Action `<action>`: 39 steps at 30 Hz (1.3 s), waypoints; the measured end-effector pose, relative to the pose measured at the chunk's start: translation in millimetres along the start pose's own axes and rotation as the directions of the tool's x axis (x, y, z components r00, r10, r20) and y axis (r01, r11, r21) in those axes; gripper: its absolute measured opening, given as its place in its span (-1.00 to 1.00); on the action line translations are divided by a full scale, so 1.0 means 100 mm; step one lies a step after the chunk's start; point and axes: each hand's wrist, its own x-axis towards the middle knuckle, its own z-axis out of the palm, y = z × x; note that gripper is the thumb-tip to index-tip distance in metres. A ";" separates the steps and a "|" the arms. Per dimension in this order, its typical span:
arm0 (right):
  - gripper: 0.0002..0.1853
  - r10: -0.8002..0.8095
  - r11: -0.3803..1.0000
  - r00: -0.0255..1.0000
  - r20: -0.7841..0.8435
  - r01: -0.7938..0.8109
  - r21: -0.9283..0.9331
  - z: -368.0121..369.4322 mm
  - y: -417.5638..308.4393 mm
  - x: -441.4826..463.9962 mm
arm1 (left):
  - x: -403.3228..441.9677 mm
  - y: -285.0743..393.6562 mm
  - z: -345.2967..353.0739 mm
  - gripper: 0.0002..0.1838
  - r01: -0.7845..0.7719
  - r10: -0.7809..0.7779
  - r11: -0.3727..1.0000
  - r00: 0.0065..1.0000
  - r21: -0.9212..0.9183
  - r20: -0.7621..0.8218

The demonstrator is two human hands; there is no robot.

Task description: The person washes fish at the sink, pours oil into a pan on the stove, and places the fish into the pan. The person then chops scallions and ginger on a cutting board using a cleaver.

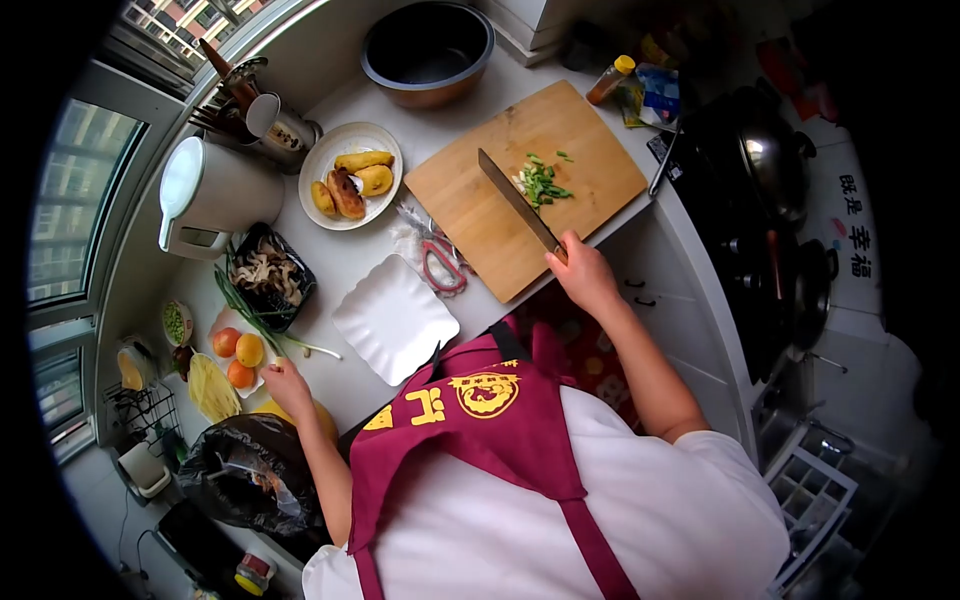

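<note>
My right hand (584, 272) is wrapped round the handle of a kitchen knife (518, 205), whose blade lies low over the wooden cutting board (460, 180). Beside the blade is a small pile of chopped green onion (543, 184). My left hand (287, 388) is out to the left, above the counter edge near the black-bagged trash bin (235, 465). Its fingers are closed, and whatever they may pinch is too small to name. Close to it are whole green onions (252, 315) and several tomatoes or similar fruit (249, 350).
A white scalloped tray (395, 315), red-handled scissors (440, 265), a plate (318, 160) of browned food and a black tray (300, 305) of mushrooms stand left of the board. Behind are a white kettle (225, 190) and dark bowl (428, 95). The stove (735, 245) is rightward.
</note>
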 end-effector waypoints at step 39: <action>-0.54 -0.108 0.979 0.994 0.018 0.110 -0.171 0.34 -0.22 -0.16 | -1.08 3.17 1.76 -0.81 0.352 0.460 0.756 0.314 -0.552 0.831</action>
